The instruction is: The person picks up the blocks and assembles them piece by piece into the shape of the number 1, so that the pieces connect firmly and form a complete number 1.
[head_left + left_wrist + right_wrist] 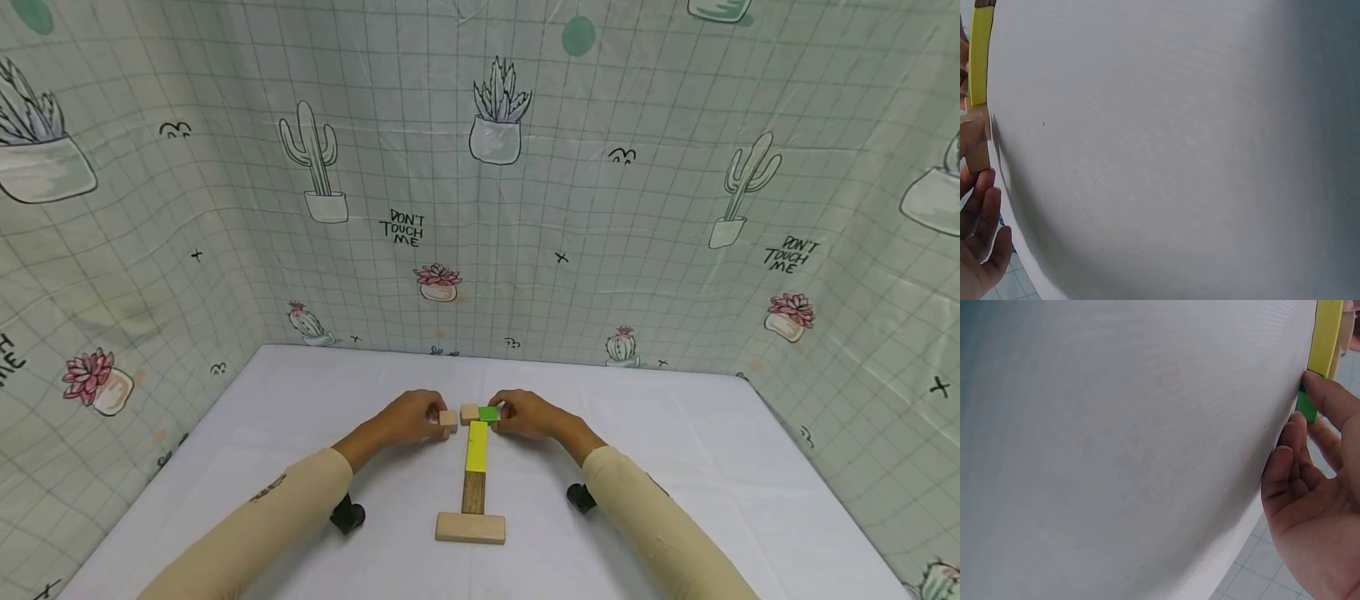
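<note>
In the head view, my left hand (pixel 409 416) pinches a small plain wooden block (pixel 447 419) between thumb and fingers. A narrow gap lies between it and another plain wooden block (pixel 470 413). My right hand (pixel 527 414) holds a green block (pixel 488 414) at its right end, and the green block sits against that second wooden block. Below this pair runs a yellow block (pixel 476 447), then a dark brown block (pixel 473 493), in one line. A wider plain wooden block (pixel 470 528) lies crosswise at the near end.
The blocks lie on a white-covered table (pixel 405 550). A curtain (pixel 442 183) printed with cacti and a grid surrounds it at the back and sides. Black wrist devices show beneath the left forearm (pixel 348 516) and the right forearm (pixel 637 500).
</note>
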Available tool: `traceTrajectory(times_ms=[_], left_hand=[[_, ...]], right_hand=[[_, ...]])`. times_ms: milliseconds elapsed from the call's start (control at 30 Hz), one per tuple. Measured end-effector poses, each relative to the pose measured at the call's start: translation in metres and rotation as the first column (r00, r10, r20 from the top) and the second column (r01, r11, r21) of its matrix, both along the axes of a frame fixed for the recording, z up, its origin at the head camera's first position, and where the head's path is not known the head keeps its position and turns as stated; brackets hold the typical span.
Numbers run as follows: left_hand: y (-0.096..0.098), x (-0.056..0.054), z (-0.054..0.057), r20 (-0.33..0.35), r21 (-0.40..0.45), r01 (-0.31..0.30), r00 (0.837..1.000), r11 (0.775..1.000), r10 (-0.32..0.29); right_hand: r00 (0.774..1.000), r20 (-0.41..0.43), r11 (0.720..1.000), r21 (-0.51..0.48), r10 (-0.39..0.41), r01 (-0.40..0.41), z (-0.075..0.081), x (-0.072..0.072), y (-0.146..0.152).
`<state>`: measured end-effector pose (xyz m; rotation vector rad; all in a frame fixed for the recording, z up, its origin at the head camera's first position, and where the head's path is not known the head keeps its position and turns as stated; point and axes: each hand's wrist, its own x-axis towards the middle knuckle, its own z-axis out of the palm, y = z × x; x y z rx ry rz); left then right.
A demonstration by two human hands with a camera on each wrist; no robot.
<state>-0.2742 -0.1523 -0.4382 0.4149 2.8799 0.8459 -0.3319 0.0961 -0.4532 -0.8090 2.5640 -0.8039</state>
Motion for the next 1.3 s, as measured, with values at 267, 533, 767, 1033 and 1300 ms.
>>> traceTrajectory(times_ms=[267, 533, 767, 1033, 1300], left_hand=[[0.0028, -0.0012, 0.0007, 0.004, -0.007, -0.025, 1.000, 1.000, 0.025], [0.0043, -0.0028, -0.0020, 0.002, -0.027, -0.046, 0.999, 0.999, 0.046], [0.0042, -0.0020, -0.0018, -0.006, -0.033, -0.052, 0.999, 0.998, 0.052], [0.0042, -0.0017, -0.0031, -0.002, -0.023, -0.056, 0.998, 0.998, 0.056], [0.0050, -0.0045, -0.0056, -0.005, -0.025, -0.061, 0.998, 0.998, 0.061]], right_hand=[[1.000, -0.005, 1.000, -0.003, -0.002, 0.001, 0.0016, 0.0003, 0.0006], [1.000, -0.002, 1.000, -0.008, -0.004, 0.004, -0.0014, -0.0011, 0.0006], [1.000, -0.008, 1.000, -0.010, 0.000, 0.000, -0.0008, -0.0005, 0.0009], [1.000, -0.006, 1.000, -0.001, -0.006, 0.006, 0.0000, 0.0007, 0.0002], [1.000, -0.018, 1.000, 0.001, -0.005, 0.005, -0.0024, 0.0002, 0.0000]])
